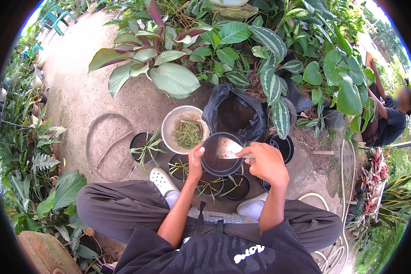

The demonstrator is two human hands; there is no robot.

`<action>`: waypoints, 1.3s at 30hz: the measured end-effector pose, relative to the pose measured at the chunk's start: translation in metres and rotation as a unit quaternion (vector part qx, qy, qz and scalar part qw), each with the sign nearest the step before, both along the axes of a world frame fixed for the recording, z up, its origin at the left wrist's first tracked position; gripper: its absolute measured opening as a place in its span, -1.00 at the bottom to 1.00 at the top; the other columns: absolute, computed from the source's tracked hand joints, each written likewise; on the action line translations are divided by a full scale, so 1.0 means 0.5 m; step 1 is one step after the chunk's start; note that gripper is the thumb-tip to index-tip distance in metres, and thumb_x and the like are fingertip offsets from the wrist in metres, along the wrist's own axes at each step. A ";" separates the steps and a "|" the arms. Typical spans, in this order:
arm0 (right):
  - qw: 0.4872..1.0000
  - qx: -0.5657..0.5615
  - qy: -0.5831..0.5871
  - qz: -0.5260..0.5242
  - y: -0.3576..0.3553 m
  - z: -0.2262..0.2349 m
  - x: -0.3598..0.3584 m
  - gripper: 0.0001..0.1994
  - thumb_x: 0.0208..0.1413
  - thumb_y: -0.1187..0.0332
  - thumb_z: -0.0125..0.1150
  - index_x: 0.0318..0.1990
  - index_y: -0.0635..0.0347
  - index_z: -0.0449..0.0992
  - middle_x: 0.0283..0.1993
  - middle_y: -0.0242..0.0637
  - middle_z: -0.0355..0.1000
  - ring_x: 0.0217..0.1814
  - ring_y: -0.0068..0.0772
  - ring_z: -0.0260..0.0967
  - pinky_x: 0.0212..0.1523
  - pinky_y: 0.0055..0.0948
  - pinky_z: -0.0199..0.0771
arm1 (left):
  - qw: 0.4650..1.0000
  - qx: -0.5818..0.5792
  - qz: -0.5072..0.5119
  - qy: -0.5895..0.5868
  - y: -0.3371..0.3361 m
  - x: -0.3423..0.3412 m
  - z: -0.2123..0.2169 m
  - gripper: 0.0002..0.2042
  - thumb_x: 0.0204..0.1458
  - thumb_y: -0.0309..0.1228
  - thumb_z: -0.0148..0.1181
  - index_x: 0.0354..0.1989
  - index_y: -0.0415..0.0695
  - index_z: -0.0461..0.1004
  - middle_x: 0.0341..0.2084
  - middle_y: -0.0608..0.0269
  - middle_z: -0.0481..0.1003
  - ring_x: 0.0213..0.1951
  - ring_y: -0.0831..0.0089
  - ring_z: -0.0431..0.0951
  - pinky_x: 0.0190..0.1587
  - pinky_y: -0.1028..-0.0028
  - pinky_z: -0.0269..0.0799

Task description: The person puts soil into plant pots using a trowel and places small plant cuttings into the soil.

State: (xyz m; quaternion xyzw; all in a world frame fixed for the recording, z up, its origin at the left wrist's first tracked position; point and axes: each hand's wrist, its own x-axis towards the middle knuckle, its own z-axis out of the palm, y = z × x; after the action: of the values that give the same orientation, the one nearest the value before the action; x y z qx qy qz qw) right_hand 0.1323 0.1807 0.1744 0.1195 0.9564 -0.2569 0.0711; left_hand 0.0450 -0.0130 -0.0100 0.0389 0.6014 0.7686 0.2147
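My left hand [195,163] is closed on the left rim of a round black plant pot [220,173], holding it up over smaller pots. My right hand [268,163] grips a white hand scoop [227,148] by its handle. The scoop's pale, soil-smeared blade dips inside the pot, over dark soil. Just beyond stands a black plastic bag [256,131] of brown soil [234,115]. To its left is a white basin [169,122] with thin green cuttings [188,133]. Several small black pots with slender plants [238,187] sit below my hands, partly hidden.
A potted plant [147,147] stands left of the basin, beside a ring-shaped mark [90,145] on the ground. Large leafy plants [173,78] crowd the far side. A hose [343,196] curls at right. Another person [386,112] sits at far right.
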 end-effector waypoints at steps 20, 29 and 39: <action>0.997 0.043 -0.046 -0.044 -0.016 0.018 0.000 -0.74 0.04 0.49 0.28 -0.13 -0.04 0.73 -0.21 -0.23 0.56 -0.06 -0.07 0.52 -0.06 -0.13 0.47 | 0.996 -0.007 0.094 -0.010 0.012 0.003 -0.020 -0.37 0.22 -0.05 0.00 0.22 -0.44 0.40 -0.42 0.45 0.36 -0.45 0.69 0.15 -0.44 0.56 -0.01; 0.998 0.024 -0.054 -0.014 -0.041 0.008 -0.019 -0.73 0.03 0.51 0.28 -0.12 -0.03 0.72 -0.25 -0.24 0.53 -0.07 -0.06 0.52 -0.07 -0.14 0.46 | 0.994 0.005 0.110 0.001 0.010 0.006 -0.045 -0.38 0.22 -0.07 0.00 0.23 -0.42 0.40 -0.48 0.51 0.28 -0.49 0.71 0.12 -0.49 0.56 -0.07; 0.995 0.048 -0.068 -0.049 -0.039 0.013 -0.019 -0.74 0.06 0.46 0.24 -0.11 -0.04 0.72 -0.26 -0.19 0.55 -0.10 -0.04 0.53 -0.08 -0.08 0.47 | 0.992 -0.048 0.120 -0.013 0.001 0.011 0.000 -0.37 0.24 -0.07 -0.04 0.26 -0.43 0.37 -0.41 0.39 0.40 -0.42 0.64 0.28 -0.43 0.57 0.11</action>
State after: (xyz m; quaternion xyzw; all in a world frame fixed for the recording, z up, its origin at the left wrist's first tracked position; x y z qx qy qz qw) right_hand 0.1230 0.1610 0.1808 0.1863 0.9536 -0.2051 0.1173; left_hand 0.0503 -0.0125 -0.0102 -0.0538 0.6347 0.7598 0.1304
